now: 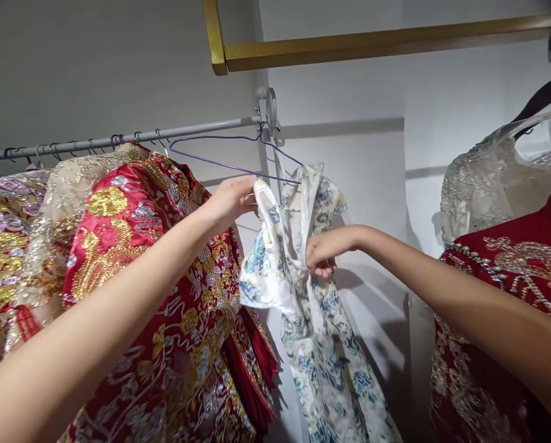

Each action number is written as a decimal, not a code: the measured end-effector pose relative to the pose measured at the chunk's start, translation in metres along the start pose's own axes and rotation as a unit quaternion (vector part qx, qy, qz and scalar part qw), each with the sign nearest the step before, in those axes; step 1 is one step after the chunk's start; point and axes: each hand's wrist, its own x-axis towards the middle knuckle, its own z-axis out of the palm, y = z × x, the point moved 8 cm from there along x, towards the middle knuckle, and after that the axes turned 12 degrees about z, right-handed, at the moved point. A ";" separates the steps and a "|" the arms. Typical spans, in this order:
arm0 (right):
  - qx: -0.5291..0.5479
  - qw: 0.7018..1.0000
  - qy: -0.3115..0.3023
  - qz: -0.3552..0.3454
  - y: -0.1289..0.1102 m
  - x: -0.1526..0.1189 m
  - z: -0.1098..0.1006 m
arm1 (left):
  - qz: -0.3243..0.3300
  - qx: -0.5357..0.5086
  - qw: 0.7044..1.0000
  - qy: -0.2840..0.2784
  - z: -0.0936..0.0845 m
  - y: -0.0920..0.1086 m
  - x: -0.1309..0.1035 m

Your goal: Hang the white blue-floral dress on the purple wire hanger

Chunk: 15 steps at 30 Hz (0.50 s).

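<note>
A white dress with blue and green flowers (321, 344) hangs from a purple wire hanger (220, 163) at the end of the rail. Its right shoulder sits on the hanger, while the left shoulder is off the wire. My left hand (233, 198) pinches the dress's left shoulder edge, just under the hanger's lower bar. Lower and to the right, my right hand (322, 251) is closed on the front opening of the dress, with its fingertips partly hidden by the cloth and the hand itself.
Red and gold embroidered garments (165, 295) hang close on the left from a grey rail (165, 133). A gold bar (372, 46) crosses the wall above. At the right hangs a red beaded gown (510, 271) on a black hanger (545, 92).
</note>
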 end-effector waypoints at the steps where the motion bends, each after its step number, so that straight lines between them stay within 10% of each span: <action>1: -0.014 0.999 -0.050 0.004 -0.001 -0.002 0.013 | 0.007 0.007 1.000 0.000 0.004 0.000 -0.001; 5: -0.014 0.990 -0.132 -0.038 -0.025 -0.018 0.036 | 0.043 0.124 0.990 -0.046 0.018 -0.005 -0.019; 9: 0.175 0.966 0.100 -0.164 -0.058 -0.029 -0.034 | 0.067 0.243 0.962 -0.108 0.023 -0.012 -0.049; 15: 0.538 0.763 0.340 -0.110 0.002 -0.016 -0.129 | 0.015 0.286 0.955 -0.082 -0.009 -0.010 -0.077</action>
